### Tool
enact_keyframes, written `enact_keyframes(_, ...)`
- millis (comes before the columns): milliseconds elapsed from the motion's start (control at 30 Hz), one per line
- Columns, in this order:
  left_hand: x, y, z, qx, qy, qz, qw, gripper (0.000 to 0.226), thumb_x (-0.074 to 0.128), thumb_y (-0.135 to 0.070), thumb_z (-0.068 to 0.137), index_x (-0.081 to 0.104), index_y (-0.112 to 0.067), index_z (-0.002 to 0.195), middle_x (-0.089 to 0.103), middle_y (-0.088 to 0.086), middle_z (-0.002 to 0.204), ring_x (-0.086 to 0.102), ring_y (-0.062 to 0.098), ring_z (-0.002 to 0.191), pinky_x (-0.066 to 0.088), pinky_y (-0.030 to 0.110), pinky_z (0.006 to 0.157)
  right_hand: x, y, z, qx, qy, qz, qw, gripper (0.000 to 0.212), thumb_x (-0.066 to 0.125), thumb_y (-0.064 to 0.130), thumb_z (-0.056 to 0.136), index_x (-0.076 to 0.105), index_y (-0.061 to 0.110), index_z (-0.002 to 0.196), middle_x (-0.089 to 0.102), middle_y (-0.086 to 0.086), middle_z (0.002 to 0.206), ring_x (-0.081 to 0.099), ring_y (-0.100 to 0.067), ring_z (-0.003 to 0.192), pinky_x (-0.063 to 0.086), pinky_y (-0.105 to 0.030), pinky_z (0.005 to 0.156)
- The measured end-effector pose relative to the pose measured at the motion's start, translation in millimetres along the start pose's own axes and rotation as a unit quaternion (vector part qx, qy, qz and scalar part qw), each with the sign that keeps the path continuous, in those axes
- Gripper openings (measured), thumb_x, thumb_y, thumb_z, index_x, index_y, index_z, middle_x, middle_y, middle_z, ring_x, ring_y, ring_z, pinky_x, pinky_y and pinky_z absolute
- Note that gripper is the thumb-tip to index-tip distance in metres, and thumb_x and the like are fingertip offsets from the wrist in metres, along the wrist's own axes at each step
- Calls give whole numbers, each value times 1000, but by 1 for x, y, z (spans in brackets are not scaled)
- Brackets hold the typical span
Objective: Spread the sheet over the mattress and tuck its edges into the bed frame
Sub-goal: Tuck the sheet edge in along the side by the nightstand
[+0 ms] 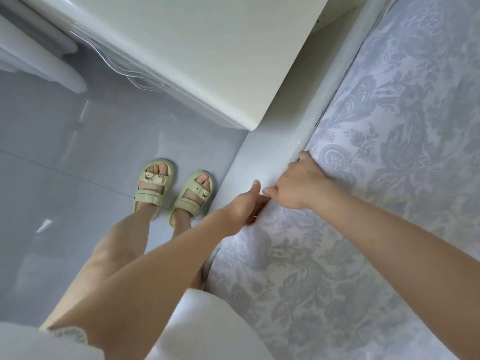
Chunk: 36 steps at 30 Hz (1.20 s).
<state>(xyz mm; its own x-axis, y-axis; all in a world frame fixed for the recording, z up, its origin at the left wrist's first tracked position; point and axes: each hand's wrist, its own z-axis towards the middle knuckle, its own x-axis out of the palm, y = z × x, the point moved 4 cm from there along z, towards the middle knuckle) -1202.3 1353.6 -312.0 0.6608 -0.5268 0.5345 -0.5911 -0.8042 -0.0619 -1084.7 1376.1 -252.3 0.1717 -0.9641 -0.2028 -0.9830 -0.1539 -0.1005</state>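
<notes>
White cloth (207, 328) from my clothes fills the bottom of the view, right under the camera. From there my two bare arms reach out to the side of the bed.

My left hand (244, 203) is at the edge of the sheet (363, 203). Its thumb sticks up, and its fingers (259, 203) are curled down under the sheet edge, so I cannot see how tightly they hold it. My right hand (301, 183) lies just beside the left one, nearly touching it. It is bent over the same edge, knuckles up, with the fingertips pushed down between the sheet and the bed frame (272, 157). I cannot tell if those fingers pinch the cloth or only press it.

I count one sheet. It is pale with a grey leaf and flower pattern, and it covers the whole mattress that I can see, all the way up the right side of the view. Near my hands its edge bulges a little over the side of the mattress.

One white bed frame rail runs beside the sheet. One white cabinet (194, 48) stands next to it, at the top. Two feet in two pale green sandals (172, 190) stand on the shiny grey floor (65, 139), close to the frame.
</notes>
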Motion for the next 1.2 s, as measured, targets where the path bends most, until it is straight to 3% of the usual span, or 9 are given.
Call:
enact_keyframes(100,-37,5,-21,95,-111,-25,989,52,22,-42,101,67,-15,96,67,6,110,60,21,104,48,26,87,1,10,15,24,78,-36,996,71,3,58,95,57,20,124,57,-3,130,44,-23,126,10,-52,109)
enact_keyframes(200,-52,27,-33,90,-127,134,979,49,23,-41,100,67,-25,87,61,0,119,53,18,108,36,28,91,-3,18,19,49,71,-40,995,76,2,60,94,59,17,121,58,-9,129,46,-26,124,14,-52,108)
enact_keyframes(300,-51,53,-32,28,-117,238,964,49,24,-49,98,67,-27,105,54,3,129,47,21,120,28,26,90,-6,21,10,59,-51,17,997,72,7,56,96,67,17,106,67,-6,112,55,-23,109,18,-45,107)
enact_keyframes(400,-42,75,-28,-4,-90,192,977,54,24,-54,97,53,-23,130,49,3,138,44,22,126,28,26,95,1,30,-10,15,-153,65,986,62,16,50,98,70,18,98,69,-2,103,57,-23,104,18,-42,109)
enact_keyframes(667,-37,99,-32,49,-51,31,997,42,30,-43,99,62,-27,121,60,-12,126,53,2,113,34,21,102,20,52,1,-36,-15,23,999,78,6,63,92,68,17,103,65,-5,116,52,-20,115,20,-41,104)
enact_keyframes(833,-24,108,-34,38,-21,5,999,39,21,-51,98,60,-46,102,58,-32,101,52,-8,101,33,14,89,18,54,9,-34,31,34,998,83,2,65,91,61,15,121,54,-9,135,43,-23,129,24,-39,106)
enact_keyframes(933,4,110,-23,15,29,47,998,50,17,-58,96,55,-38,123,56,-19,113,52,-1,103,32,14,91,22,41,-3,-31,20,60,997,90,-1,72,85,62,17,117,55,-11,133,47,-26,125,32,-37,95)
enact_keyframes(1100,-3,108,-7,-95,74,39,992,87,4,-69,89,62,-10,117,61,11,127,59,24,110,41,31,99,24,42,12,11,41,72,997,86,3,72,86,59,18,124,51,-9,138,45,-26,128,32,-34,85)
enact_keyframes(1200,-24,98,-18,-39,21,79,996,85,4,-67,90,69,-14,105,69,5,112,62,23,108,43,31,97,22,47,25,20,91,64,994,84,3,71,88,55,19,129,46,-7,143,41,-26,132,33,-34,93)
